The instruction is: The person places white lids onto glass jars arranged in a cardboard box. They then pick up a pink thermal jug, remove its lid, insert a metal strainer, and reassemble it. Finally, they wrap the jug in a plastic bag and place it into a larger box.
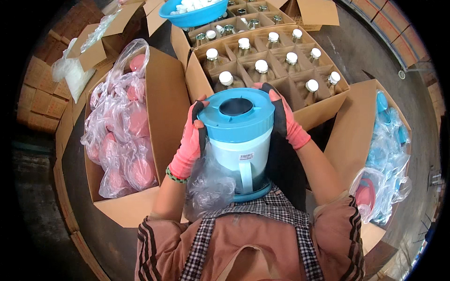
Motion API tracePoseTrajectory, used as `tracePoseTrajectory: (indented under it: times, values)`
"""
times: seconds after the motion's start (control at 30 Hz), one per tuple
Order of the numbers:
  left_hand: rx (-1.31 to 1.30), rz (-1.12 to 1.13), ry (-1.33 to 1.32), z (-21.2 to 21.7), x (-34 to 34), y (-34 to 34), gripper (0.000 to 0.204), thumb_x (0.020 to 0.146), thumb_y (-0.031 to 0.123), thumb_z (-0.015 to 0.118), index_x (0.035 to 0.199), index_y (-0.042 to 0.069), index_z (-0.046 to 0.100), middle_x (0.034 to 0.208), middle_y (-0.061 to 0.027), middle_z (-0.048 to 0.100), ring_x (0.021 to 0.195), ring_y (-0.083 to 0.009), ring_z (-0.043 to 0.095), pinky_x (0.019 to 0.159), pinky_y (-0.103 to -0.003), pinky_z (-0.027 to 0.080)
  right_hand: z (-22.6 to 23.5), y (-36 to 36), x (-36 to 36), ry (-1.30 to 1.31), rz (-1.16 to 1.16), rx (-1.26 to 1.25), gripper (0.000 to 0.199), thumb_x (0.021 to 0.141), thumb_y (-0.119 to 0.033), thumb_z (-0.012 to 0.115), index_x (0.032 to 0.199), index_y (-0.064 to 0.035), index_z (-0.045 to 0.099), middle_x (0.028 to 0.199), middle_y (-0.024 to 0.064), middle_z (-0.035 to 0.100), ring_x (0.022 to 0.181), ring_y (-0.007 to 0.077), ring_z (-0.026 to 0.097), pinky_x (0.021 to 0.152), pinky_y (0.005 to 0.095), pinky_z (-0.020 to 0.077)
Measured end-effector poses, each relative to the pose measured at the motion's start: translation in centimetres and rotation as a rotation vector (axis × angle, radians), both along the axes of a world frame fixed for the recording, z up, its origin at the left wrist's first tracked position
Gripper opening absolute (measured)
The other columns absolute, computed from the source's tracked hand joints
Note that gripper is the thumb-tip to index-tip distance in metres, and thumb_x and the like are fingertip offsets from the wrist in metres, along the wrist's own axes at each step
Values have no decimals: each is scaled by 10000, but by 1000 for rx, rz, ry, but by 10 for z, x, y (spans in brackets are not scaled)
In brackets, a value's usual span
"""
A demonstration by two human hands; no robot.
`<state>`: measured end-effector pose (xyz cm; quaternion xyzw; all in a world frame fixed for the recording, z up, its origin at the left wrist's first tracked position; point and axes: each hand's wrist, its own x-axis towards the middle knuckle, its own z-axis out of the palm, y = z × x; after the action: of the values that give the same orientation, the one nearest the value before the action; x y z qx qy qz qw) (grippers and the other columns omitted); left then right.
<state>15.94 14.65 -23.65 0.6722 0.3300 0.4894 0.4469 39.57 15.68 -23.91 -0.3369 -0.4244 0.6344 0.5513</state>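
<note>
A light-blue plastic pitcher (234, 152) stands upright over my lap, its handle facing me and a white sticker above the handle. Its blue lid (215, 110) has a dark round centre. My left hand (190, 136), in a pink and black glove with bare fingertips, grips the lid and upper body from the left. On the opposite side my right hand (287, 119), gloved alike, is closed around the lid's edge. Crumpled clear plastic (208, 187) lies beside the pitcher, below my left hand. Below the pitcher a darker blue round rim (255, 194) shows.
Ahead, a divided carton (323, 105) holds several white-capped glass bottles. Behind it, a blue basin (197, 18) of white caps rests on more bottles. A carton (164, 89) of bagged pink items stands left, another (349, 119) of bagged blue items right. Stacked cartons (47, 89) line the far left.
</note>
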Motion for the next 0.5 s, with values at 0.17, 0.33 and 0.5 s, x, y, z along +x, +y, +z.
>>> tracePoseTrajectory:
  times: [0.17, 0.33, 0.5]
  values:
    - [31, 45, 95, 11, 1, -9, 716, 821, 565, 325, 1219, -30, 311, 1271, -203, 306, 1168, -300, 323, 971, -380, 236, 0, 4, 5, 68, 151, 57, 455, 875, -338, 403, 1184, -4, 402, 1129, 87, 473, 1020, 130, 440, 892, 252, 345]
    - [158, -15, 167, 14, -8, -6, 721, 775, 520, 469, 1218, -28, 313, 1269, -214, 307, 1182, -334, 312, 965, -410, 257, 0, -5, 16, -283, 50, 315, 481, 833, -300, 467, 1208, -13, 377, 1163, 122, 452, 1058, 201, 438, 918, 292, 330]
    - [388, -209, 487, 41, -20, -1, 840, 591, 404, 734, 1213, 11, 328, 1241, -187, 347, 1176, -362, 313, 969, -454, 248, 63, -33, 20, -1073, 93, 908, 718, 635, -367, 680, 1211, -46, 396, 1202, 159, 407, 1117, 321, 391, 956, 402, 301]
